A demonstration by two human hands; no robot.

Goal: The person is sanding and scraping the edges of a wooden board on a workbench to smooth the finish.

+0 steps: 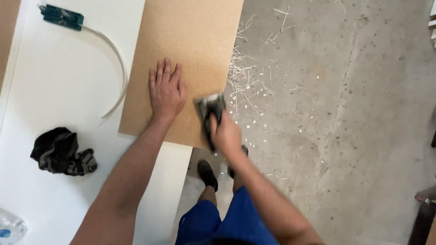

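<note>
A brown chipboard panel (190, 41) lies on a white worktable (59, 95) and overhangs its right edge. My left hand (167, 88) presses flat on the panel, fingers spread. My right hand (225, 134) grips a dark hand tool (210, 111), blurred by motion, at the panel's near right edge. What kind of tool it is cannot be made out.
On the table lie a green-handled tool with a curved white strip (116, 59), a bundle of dark gloves (61, 152) and a clear plastic bottle (10, 227). White strip offcuts (254, 77) litter the concrete floor. My shoes (207, 174) stand beside the table.
</note>
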